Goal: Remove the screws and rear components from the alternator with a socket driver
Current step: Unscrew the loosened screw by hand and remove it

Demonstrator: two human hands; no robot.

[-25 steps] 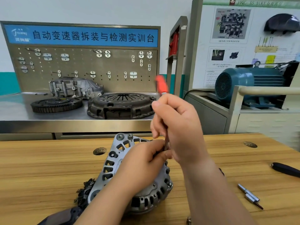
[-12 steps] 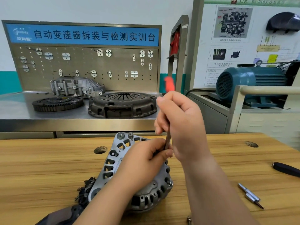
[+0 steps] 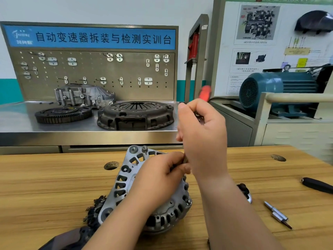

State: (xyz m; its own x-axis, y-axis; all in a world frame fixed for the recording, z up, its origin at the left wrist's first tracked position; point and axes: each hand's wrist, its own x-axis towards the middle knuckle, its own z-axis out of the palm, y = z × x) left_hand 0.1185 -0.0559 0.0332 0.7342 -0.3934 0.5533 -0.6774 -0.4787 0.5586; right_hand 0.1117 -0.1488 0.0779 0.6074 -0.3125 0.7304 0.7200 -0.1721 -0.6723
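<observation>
1. My left grip (image 3: 158, 177) rests on the alternator (image 3: 124, 179), which lies on the counter (image 3: 54, 186) beneath it, and pinches the shaft of the socket driver (image 3: 205, 92).
2. Just above, my right grip (image 3: 203, 139) is wrapped round its handle, with the red end sticking out on top.

Right hand (image 3: 203, 139) raised with fingers (image 3: 193, 109) curled tight, left hand (image 3: 160, 179) just below, fingertips pinched together.
</observation>
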